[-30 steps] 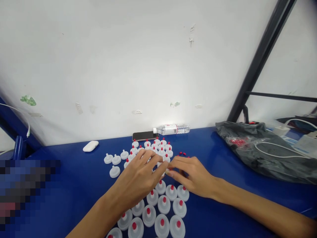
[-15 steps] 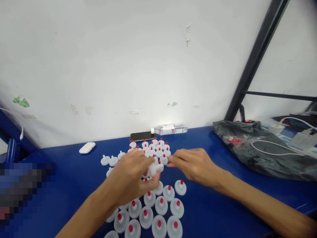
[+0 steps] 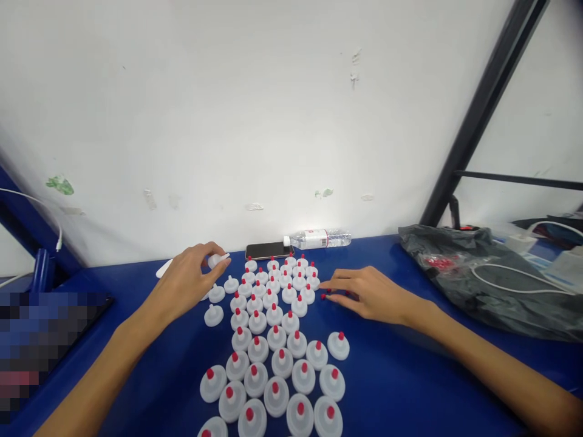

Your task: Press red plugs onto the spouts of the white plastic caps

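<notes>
Several white plastic caps with red tips stand in rows on the blue table. A few white caps without red tips lie at the left of the group. My left hand is raised at the left rear, fingers pinched on one white cap. My right hand rests low on the table at the right of the rows, fingertips closed over small red pieces.
A phone and a lying water bottle sit at the wall. A white case peeks out behind my left hand. A dark plastic bag with a white cable lies at the right. A black post rises there.
My hands have parted from the middle of the rows. The left moved back-left and now holds a white cap; the right moved right to the red pieces.
</notes>
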`<control>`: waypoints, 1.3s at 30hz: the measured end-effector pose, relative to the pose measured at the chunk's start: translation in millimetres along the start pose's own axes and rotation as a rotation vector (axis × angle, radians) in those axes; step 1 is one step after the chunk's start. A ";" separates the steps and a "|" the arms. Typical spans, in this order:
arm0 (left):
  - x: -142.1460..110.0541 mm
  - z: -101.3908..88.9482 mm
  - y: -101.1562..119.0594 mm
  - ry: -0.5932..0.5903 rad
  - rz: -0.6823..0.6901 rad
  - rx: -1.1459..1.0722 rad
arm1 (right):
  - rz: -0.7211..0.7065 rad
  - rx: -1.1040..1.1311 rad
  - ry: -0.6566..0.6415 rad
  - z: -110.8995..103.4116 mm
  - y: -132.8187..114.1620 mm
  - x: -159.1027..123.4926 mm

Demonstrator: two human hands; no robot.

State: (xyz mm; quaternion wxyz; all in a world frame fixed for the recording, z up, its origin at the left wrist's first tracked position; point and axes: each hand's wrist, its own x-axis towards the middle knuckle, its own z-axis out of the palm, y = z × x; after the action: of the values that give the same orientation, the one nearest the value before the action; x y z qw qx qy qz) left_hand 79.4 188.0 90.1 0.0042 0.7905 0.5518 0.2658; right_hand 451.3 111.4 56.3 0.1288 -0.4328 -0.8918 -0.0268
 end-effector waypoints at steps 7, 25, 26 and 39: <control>2.1 -6.9 -8.3 -0.120 -0.023 0.160 | 0.010 0.063 0.117 5.4 -8.7 1.5; -9.2 -19.2 -21.0 -0.355 -0.350 0.292 | -0.151 0.187 0.283 22.0 -5.5 5.0; -7.9 -20.7 -16.9 -0.239 -0.329 0.308 | -0.146 0.206 0.329 20.4 -6.5 5.2; -57.0 29.1 103.0 0.134 0.820 0.007 | -0.303 0.302 0.605 11.8 -54.3 -3.9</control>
State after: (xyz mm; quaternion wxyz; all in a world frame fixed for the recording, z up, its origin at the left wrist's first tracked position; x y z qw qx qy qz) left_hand 167.1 106.2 72.4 -0.1408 0.9257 0.1910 0.2946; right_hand 408.8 76.4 47.4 0.4438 -0.2444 -0.8612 -0.0406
